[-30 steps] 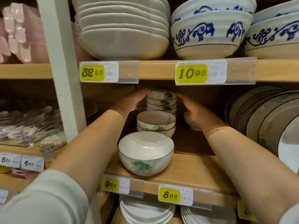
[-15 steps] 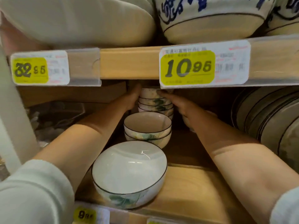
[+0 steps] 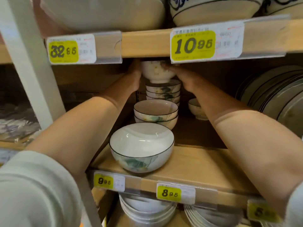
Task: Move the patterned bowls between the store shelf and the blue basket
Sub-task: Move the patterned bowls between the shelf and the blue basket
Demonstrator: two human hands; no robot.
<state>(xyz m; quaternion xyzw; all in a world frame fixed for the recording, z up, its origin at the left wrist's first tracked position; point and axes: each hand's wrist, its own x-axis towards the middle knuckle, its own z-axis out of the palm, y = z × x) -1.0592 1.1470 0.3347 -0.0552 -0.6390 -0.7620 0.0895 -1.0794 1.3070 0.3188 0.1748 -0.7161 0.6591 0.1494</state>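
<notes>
Both my arms reach deep into the middle shelf. A small patterned bowl (image 3: 157, 72) is held between my left hand (image 3: 135, 76) on its left side and my right hand (image 3: 182, 76) on its right. It hangs just above a stack of like bowls (image 3: 164, 92) at the back. In front of that stack stand two nested bowls (image 3: 155, 112), and a larger bowl with a green leaf pattern (image 3: 141, 146) stands at the shelf's front edge. The upper shelf edge hides the held bowl's rim and my fingertips. The blue basket is out of view.
The upper shelf board (image 3: 146, 43) hangs low just over the held bowl. Another small bowl (image 3: 196, 108) stands behind my right forearm. Upright plates (image 3: 270, 99) fill the right side. A white post (image 3: 31, 63) stands at the left. More white bowls (image 3: 147, 208) sit on the shelf below.
The top bowl has come up off the back stack, held between both hands. The camera has drawn closer and lower over the last second.
</notes>
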